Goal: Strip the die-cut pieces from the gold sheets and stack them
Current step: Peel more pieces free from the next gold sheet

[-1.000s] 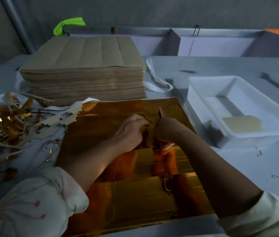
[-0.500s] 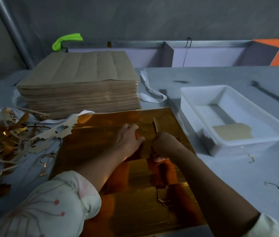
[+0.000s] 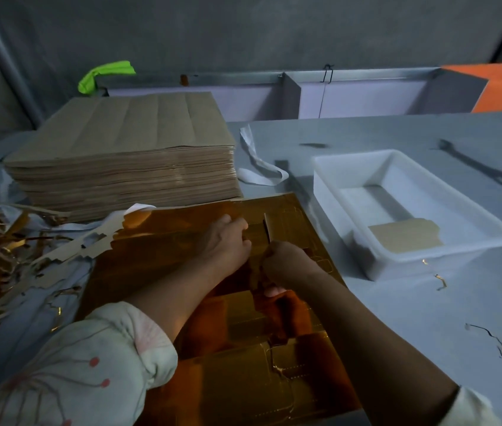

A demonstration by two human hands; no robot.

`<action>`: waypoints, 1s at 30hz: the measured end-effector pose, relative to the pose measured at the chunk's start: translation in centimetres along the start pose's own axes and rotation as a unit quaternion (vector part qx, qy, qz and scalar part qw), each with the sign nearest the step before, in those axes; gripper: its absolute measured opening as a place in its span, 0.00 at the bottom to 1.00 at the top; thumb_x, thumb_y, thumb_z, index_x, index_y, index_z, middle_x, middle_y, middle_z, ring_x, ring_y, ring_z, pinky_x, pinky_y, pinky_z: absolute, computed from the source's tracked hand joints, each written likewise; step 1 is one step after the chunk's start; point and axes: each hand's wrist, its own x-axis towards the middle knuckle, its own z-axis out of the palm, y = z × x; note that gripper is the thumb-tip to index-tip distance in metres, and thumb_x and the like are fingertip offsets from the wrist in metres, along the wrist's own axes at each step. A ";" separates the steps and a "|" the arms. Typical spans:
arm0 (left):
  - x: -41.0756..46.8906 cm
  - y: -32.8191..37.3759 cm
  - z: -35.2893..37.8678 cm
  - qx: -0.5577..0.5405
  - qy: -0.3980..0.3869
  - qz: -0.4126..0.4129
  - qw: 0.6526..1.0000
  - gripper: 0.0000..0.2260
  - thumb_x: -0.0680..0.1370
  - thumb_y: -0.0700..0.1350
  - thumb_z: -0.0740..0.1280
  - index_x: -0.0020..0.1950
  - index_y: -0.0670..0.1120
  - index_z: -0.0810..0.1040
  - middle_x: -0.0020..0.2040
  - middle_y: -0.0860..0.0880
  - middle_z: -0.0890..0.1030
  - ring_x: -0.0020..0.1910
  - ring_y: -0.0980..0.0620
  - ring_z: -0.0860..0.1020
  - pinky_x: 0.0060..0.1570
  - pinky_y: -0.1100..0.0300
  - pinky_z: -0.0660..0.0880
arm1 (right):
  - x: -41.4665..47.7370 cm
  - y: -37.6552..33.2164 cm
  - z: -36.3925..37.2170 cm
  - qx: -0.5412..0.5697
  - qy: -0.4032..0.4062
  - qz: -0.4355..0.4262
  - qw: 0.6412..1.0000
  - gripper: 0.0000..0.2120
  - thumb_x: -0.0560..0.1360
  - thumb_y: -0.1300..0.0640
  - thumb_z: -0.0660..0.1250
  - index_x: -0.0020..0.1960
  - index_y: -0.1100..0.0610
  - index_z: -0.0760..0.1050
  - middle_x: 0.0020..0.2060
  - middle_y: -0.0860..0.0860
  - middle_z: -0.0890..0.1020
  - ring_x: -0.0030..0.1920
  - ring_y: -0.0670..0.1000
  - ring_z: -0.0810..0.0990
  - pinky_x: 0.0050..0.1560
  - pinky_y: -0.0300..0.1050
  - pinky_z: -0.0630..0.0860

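left hand [image 3: 223, 241] fingers bend onto the gold sheet [image 3: 157, 250], grip unclear, right hand [image 3: 288, 264] fingers curl round the raised die-cut piece [image 3: 269, 227]; best tear slowly along the cut

Bare table [image 3: 412, 318] lies open off the near right of the gold sheet [image 3: 157, 250], while the white tray [image 3: 335, 192] blocks its far right, the tall stack of brown sheets [image 3: 120, 167] walls its far edge, and a scrap heap [image 3: 3, 256] crowds the left.
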 end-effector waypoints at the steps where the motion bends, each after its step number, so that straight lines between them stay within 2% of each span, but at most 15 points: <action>1: 0.0 0.1 0.0 0.014 0.006 0.014 1.000 0.18 0.79 0.51 0.65 0.69 0.53 0.71 0.59 0.51 0.72 0.54 0.51 0.71 0.45 0.58 0.68 | -0.1 0.0 0.0 -0.002 0.000 0.000 1.000 0.09 0.76 0.64 0.65 0.56 0.63 0.78 0.41 0.55 0.80 0.46 0.58 0.84 0.51 0.57 0.83; 3: 0.0 0.2 0.0 0.046 0.017 0.043 0.998 0.17 0.80 0.50 0.64 0.68 0.52 0.71 0.59 0.51 0.75 0.57 0.50 0.72 0.49 0.57 0.68 | -0.1 0.0 0.0 -0.004 -0.001 -0.003 1.000 0.10 0.77 0.63 0.64 0.57 0.64 0.78 0.42 0.55 0.80 0.47 0.58 0.84 0.52 0.58 0.82; 5: 0.0 0.4 0.0 0.060 0.024 0.062 0.996 0.15 0.80 0.47 0.63 0.67 0.51 0.72 0.57 0.50 0.78 0.55 0.50 0.74 0.49 0.56 0.67 | 0.2 0.1 0.0 0.004 -0.001 -0.002 1.000 0.10 0.78 0.63 0.63 0.57 0.64 0.78 0.39 0.54 0.80 0.43 0.56 0.82 0.51 0.57 0.83; 8: 0.0 0.6 -0.2 0.044 0.033 0.055 0.997 0.15 0.81 0.43 0.62 0.68 0.51 0.73 0.53 0.50 0.80 0.49 0.52 0.76 0.45 0.59 0.68 | 0.3 0.2 0.0 0.022 -0.001 0.003 1.000 0.10 0.79 0.62 0.62 0.57 0.64 0.78 0.36 0.52 0.79 0.39 0.53 0.81 0.49 0.55 0.83; 11: -0.1 0.7 -1.0 0.005 0.027 0.034 0.999 0.15 0.81 0.43 0.63 0.69 0.50 0.72 0.50 0.49 0.79 0.45 0.53 0.77 0.40 0.59 0.75 | 0.0 0.2 -0.1 0.038 -0.006 0.003 0.999 0.09 0.79 0.63 0.62 0.57 0.65 0.77 0.35 0.52 0.79 0.39 0.53 0.81 0.49 0.53 0.83; 13: 0.0 0.6 -1.7 -0.014 0.031 0.030 0.999 0.15 0.81 0.44 0.63 0.69 0.50 0.72 0.50 0.50 0.80 0.45 0.54 0.78 0.39 0.59 0.76 | 0.0 0.2 -0.3 0.055 -0.017 0.010 0.998 0.09 0.79 0.64 0.62 0.58 0.64 0.77 0.36 0.53 0.79 0.38 0.52 0.81 0.50 0.51 0.83; 16: 0.0 0.3 -2.8 -0.044 0.051 0.025 0.997 0.15 0.81 0.44 0.64 0.68 0.50 0.73 0.52 0.49 0.82 0.48 0.53 0.79 0.38 0.64 0.70 | -0.4 -0.2 -0.7 0.065 -0.061 0.044 0.995 0.08 0.81 0.62 0.61 0.59 0.61 0.74 0.44 0.56 0.80 0.41 0.51 0.82 0.54 0.49 0.82; 17: -0.1 0.2 -3.1 -0.056 0.055 0.020 0.997 0.14 0.81 0.44 0.64 0.67 0.50 0.73 0.52 0.49 0.82 0.50 0.53 0.80 0.41 0.63 0.73 | -0.4 -0.3 -0.7 0.075 -0.064 0.049 0.994 0.08 0.82 0.60 0.61 0.59 0.61 0.74 0.44 0.56 0.80 0.39 0.50 0.81 0.52 0.47 0.83; 19: -0.3 0.0 -3.7 -0.080 0.061 0.011 0.995 0.14 0.81 0.44 0.65 0.66 0.50 0.73 0.53 0.48 0.82 0.52 0.51 0.80 0.48 0.56 0.78 | -0.3 -0.2 -0.8 0.075 -0.049 0.032 0.995 0.09 0.81 0.59 0.62 0.59 0.62 0.75 0.40 0.55 0.79 0.34 0.48 0.78 0.40 0.42 0.80; 21: -0.3 -0.2 -4.2 -0.103 0.081 0.010 0.991 0.13 0.80 0.43 0.66 0.65 0.50 0.74 0.52 0.48 0.82 0.50 0.51 0.80 0.44 0.60 0.77 | -0.2 -0.2 -0.8 0.045 -0.036 0.017 0.998 0.10 0.81 0.59 0.61 0.58 0.61 0.77 0.39 0.54 0.79 0.33 0.48 0.76 0.33 0.40 0.74; 23: -0.4 -0.4 -4.8 -0.113 0.103 0.015 0.988 0.13 0.80 0.42 0.67 0.64 0.50 0.75 0.51 0.49 0.82 0.46 0.53 0.80 0.38 0.65 0.73 | 0.0 -0.5 -0.8 0.024 -0.035 0.007 0.999 0.09 0.81 0.58 0.60 0.56 0.60 0.77 0.39 0.53 0.79 0.35 0.48 0.76 0.33 0.40 0.72; 27: -0.6 -0.8 -5.9 -0.117 0.142 0.025 0.983 0.12 0.79 0.43 0.68 0.62 0.51 0.77 0.46 0.51 0.83 0.45 0.53 0.81 0.44 0.59 0.77 | 0.5 -1.2 -0.6 0.018 -0.007 -0.040 0.999 0.05 0.81 0.57 0.62 0.49 0.55 0.76 0.41 0.51 0.80 0.36 0.47 0.77 0.33 0.38 0.73; 30: -0.7 -1.1 -6.6 -0.128 0.170 0.026 0.977 0.12 0.78 0.42 0.68 0.61 0.50 0.77 0.44 0.52 0.83 0.44 0.53 0.80 0.46 0.58 0.77 | 1.0 -2.0 -0.2 0.009 0.015 -0.068 0.998 0.03 0.81 0.57 0.63 0.50 0.53 0.76 0.45 0.52 0.80 0.40 0.48 0.79 0.35 0.39 0.74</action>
